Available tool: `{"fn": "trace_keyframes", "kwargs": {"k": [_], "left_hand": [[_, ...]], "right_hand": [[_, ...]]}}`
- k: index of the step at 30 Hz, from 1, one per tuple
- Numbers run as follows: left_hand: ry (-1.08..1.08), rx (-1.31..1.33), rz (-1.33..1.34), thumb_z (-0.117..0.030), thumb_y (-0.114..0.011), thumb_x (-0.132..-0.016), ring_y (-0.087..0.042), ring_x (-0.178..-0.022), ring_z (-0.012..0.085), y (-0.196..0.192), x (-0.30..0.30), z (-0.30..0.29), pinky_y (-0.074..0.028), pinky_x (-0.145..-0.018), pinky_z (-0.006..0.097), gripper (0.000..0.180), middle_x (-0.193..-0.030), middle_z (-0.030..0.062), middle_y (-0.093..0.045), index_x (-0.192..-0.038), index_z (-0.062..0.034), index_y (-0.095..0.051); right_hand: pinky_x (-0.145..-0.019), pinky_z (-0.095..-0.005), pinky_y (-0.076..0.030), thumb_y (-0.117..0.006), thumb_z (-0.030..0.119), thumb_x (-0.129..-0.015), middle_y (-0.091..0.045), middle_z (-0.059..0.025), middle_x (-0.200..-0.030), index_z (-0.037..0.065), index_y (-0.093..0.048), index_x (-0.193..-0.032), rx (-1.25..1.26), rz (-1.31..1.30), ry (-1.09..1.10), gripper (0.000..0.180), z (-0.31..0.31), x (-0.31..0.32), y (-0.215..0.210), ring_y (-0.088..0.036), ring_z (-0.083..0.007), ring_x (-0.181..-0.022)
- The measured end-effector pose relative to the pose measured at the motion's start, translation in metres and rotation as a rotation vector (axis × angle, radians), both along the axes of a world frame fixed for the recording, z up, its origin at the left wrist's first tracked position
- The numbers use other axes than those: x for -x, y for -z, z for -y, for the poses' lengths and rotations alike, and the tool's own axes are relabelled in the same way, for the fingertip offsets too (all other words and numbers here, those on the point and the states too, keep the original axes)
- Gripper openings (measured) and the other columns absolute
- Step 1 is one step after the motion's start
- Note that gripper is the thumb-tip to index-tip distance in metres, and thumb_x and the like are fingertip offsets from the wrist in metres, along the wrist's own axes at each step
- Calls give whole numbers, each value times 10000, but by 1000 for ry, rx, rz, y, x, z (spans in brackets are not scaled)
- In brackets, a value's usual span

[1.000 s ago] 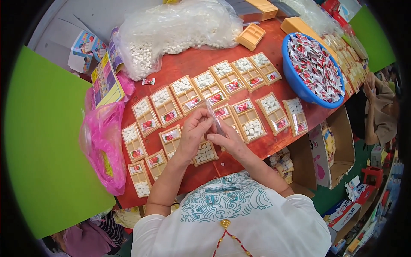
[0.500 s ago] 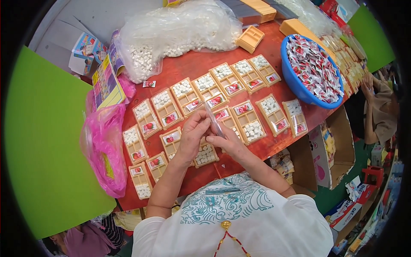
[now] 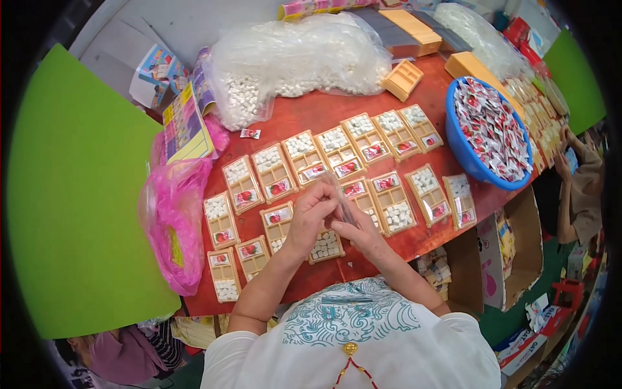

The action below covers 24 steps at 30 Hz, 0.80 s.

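Between my hands, above the middle of the table, is a thin stack of clear plastic covers [image 3: 344,206], held edge-on. My left hand [image 3: 312,219] pinches its far side with curled fingers. Closed round the near end is my right hand [image 3: 360,235]. Beneath and around them lie rows of beige compartment trays [image 3: 278,174] with white cubes and red-and-white strawberry sachets. Two trays at the right end of the near row, one a covered tray [image 3: 427,193], shine as if under clear plastic. My hands partly hide the trays below.
A blue basin [image 3: 453,139] of sachets stands at the right. Behind the trays lies a clear bag [image 3: 291,55] of white cubes; an empty tray [image 3: 403,80] sits beside it. A pink plastic bag [image 3: 178,214] hangs at the left edge. A co-worker's arm [image 3: 576,188] shows far right.
The whole view has shifted, so the table sits lower and further right in it. Both hands still hold the clear covers over the trays. The co-worker's hands at far right have moved.
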<state>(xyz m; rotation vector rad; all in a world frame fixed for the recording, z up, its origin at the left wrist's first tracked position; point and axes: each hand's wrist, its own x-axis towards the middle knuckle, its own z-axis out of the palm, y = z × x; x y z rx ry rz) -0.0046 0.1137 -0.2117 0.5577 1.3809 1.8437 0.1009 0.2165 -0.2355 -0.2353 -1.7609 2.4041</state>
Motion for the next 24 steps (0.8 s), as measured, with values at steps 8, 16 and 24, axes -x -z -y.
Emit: {"fn": "trace_keyframes", "kwargs": {"k": [8,16,24], "left_hand": [[27,-109,34,-84,-465,-886,-545,-684,107,-21,-4,14,-444,-625,239,91,-763,46,-570,-862,-32,-535],[-61,-244,126,-76,-450,-922,-635,-764,206,-9,37,24,-526,-690,318,92,-872,135,-634,-923,-20,-523],[45,-199,239,-92,-468,-939,-663,-792,244,36,116,11,-546,-659,333,79,-927,176,-655,-946,-29,-515]], "right_hand": [[-836,-259,-439,-543,174,-867,-523,-78,-1161,-1,-303,-1425,494,-65,-70,632,-5,2,8,-549,-144,-992],[-796,-306,-494,-516,146,-884,-546,-142,-1172,33,-351,-1398,416,-45,235,552,-39,-1,13,-589,-192,-980],[-797,-302,-505,-532,171,-882,-547,-151,-1161,16,-355,-1390,390,-53,257,560,-53,-13,7,-588,-192,-977]]}}
